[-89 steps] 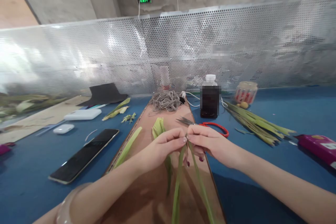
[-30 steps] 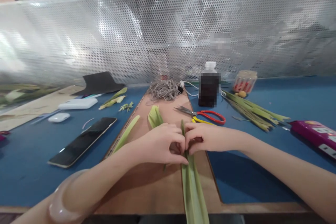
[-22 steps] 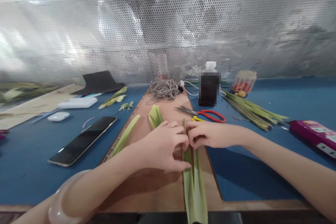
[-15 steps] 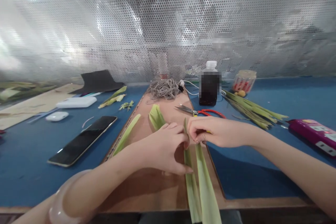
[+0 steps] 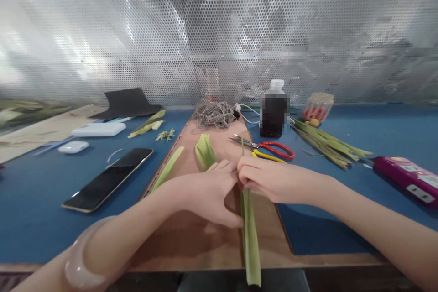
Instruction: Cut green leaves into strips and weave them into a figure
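Observation:
Long pale green leaf strips lie lengthwise over the brown board, their near ends passing the board's front edge. My right hand is closed on the strips near their upper part, and a thin tip sticks out above it. My left hand touches it from the left, with the thumb against the strips' left side and the fingertips partly hidden. A folded green leaf lies just beyond my left hand, and another leaf strip rests at the board's left edge.
Red-handled scissors and a yellow-handled tool lie beyond my right hand. Grey cord is heaped at the back beside a dark bottle. A phone is left, stalks and a purple device right.
The two spread strips are now together, the right one having moved left. My right hand has shifted left against my left hand, uncovering the yellow handle.

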{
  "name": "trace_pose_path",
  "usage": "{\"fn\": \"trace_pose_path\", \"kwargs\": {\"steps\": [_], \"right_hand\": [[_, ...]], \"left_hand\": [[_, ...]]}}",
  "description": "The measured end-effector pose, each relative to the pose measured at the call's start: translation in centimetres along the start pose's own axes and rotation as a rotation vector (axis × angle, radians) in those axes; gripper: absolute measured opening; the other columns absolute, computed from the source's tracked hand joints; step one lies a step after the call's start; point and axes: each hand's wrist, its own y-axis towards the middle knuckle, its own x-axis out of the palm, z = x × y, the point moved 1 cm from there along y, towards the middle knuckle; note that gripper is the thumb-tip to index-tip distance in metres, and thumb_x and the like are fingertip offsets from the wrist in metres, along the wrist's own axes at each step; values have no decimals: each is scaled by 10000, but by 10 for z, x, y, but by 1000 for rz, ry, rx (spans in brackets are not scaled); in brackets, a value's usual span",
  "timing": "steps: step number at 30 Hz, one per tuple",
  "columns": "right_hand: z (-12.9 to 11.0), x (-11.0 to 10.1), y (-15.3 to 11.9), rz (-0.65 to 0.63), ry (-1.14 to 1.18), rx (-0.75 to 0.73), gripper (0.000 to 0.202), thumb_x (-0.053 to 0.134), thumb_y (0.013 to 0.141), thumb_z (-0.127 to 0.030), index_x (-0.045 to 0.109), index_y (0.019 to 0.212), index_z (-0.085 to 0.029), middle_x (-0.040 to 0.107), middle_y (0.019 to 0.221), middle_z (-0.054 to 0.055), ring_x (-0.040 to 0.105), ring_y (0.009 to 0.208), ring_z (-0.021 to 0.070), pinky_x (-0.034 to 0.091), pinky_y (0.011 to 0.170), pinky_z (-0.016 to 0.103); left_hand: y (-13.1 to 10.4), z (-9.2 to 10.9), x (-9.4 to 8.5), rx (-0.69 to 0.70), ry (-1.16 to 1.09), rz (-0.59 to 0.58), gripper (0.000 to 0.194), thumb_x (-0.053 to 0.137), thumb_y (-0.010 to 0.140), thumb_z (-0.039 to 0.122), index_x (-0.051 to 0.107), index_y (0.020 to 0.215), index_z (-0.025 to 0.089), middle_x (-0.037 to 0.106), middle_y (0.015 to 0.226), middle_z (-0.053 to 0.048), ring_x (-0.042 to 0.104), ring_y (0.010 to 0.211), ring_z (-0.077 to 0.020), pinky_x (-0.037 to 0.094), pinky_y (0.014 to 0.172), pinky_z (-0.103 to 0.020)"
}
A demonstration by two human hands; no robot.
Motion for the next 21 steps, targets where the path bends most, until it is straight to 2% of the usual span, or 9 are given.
{"fn": "trace_pose_path", "kwargs": {"steps": [4, 7, 12, 14, 16, 18, 21], "right_hand": [[-5, 2, 2, -39, -51, 14, 116, 406, 836, -67, 504, 818, -125, 497, 883, 74, 482, 818, 163, 411, 711, 283], [-10, 3, 3, -43, -46, 37, 79, 440, 835, -125, 516, 820, -111, 508, 888, 92, 496, 803, 175, 426, 690, 292], [-11, 5, 3, -75, -2, 65, 98, 469, 802, -139, 532, 863, -96, 514, 920, 115, 514, 802, 192, 450, 683, 319], [-10, 6, 2, -56, 28, 68, 126, 486, 778, -127, 546, 885, -97, 508, 955, 124, 509, 871, 209, 447, 731, 338], [-8, 6, 1, -17, 42, 55, 140, 510, 750, -123, 563, 878, -101, 508, 972, 127, 486, 944, 225, 424, 797, 357], [-5, 6, 0, 6, 46, 42, 136, 538, 718, -128, 577, 846, -105, 512, 966, 124, 477, 958, 229, 407, 827, 364], [-1, 4, -3, 25, 71, 44, 153, 559, 692, -146, 588, 838, -112, 520, 951, 115, 493, 895, 217, 419, 788, 356]], "left_hand": [[-1, -2, -8, -77, -69, -109, 369, 562, 673, 334, 474, 986, 160, 488, 1018, -85, 478, 977, -256, 409, 835, -386], [-1, -8, -9, -172, -274, -153, 276, 510, 729, 283, 417, 958, 160, 530, 958, -73, 553, 854, -203, 461, 714, -325], [-1, -8, -7, -195, -553, -130, 473, 579, 714, 361, 315, 1064, 183, 560, 999, -75, 575, 883, -197, 464, 736, -317], [-1, -5, -3, -214, -576, -115, 581, 604, 689, 381, 274, 1126, 189, 547, 1026, -87, 578, 884, -208, 472, 736, -336], [0, -2, 1, -238, -435, -32, 718, 651, 611, 445, 281, 1170, 188, 513, 1077, -113, 543, 950, -264, 457, 768, -400], [0, 0, 6, -238, -239, 82, 864, 685, 521, 502, 287, 1218, 183, 439, 1178, -147, 439, 1080, -335, 398, 846, -475], [1, 0, 13, -204, -114, 146, 990, 671, 517, 526, 190, 1309, 178, 342, 1288, -162, 319, 1185, -351, 315, 931, -500]]}}
